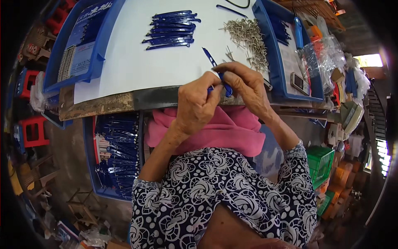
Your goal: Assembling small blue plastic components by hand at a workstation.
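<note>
Just over the front edge of the table, my two hands meet around a slim blue strip [209, 57] with slots along it. My right hand [248, 85] pinches it between thumb and fingers, its far end pointing up and left. My left hand [195, 99] is closed close beside it, with a small blue end [210, 89] showing at the fingertips. Whether that is a separate piece cannot be made out. Beyond my hands lies a stack of similar blue strips [172, 31]. To its right is a heap of small silver metal pins [251, 39].
White sheeting [124, 62] covers the tabletop. Blue trays stand at the left [96, 62] and right [275, 62], the right one holding a phone [299, 83]. Below the table edge, a blue bin [89, 157] contains many blue strips. Pink cloth [207, 141] lies across my lap.
</note>
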`<state>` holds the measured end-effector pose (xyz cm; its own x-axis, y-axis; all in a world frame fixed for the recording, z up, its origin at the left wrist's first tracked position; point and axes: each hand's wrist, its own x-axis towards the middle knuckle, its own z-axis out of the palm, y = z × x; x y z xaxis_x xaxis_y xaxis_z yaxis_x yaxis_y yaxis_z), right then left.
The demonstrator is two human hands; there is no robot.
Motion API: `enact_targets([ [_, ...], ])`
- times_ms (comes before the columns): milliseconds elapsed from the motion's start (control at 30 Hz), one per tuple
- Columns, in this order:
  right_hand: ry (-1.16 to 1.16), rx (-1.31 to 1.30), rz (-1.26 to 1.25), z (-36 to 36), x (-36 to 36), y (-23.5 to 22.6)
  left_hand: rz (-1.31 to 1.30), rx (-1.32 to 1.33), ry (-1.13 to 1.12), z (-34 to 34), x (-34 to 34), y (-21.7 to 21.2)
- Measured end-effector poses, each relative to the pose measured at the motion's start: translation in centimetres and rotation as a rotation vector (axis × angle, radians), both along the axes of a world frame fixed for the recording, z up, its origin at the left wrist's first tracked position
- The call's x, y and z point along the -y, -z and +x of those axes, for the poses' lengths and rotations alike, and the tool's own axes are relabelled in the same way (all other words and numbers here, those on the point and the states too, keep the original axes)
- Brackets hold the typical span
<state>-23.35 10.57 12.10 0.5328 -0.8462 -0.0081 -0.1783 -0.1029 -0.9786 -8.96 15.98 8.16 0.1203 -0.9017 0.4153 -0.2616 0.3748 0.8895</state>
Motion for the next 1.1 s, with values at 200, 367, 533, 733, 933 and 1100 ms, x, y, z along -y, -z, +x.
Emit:
enact_targets([
  [200, -0.098, -0.049, -0.328, -0.5, 0.4, 0.4, 0.235, -0.3, 0.137, 0.7, -0.5, -1.5],
  [367, -0.127, -0.056, -0.476, -0.3, 0.9, 1.0, 0.246, -0.466, 0.159, 1.0, -0.1, -1.5],
  [533, -0.084, -0.14, -0.253, 0.3, 0.0, 0.4, 0.278, -0.536, 0.116, 1.1, 0.3, -0.8],
  [733, 0.002, -0.025, -0.073, 0.7, -0.7, 0.6, 0.292, -0.651, 0.102, 1.1, 0.7, 0.2],
  [933, -0.058, 0.041, 0.186, -0.3, -0.7, 0.3, 0.331, -0.66, 0.108, 1.4, 0.7, 0.4],
  [1100, -0.103, 0.114, -0.024, -0.5, -1.4, 1.3, 0.372, -0.723, 0.154, 1.5, 0.5, 0.0],
])
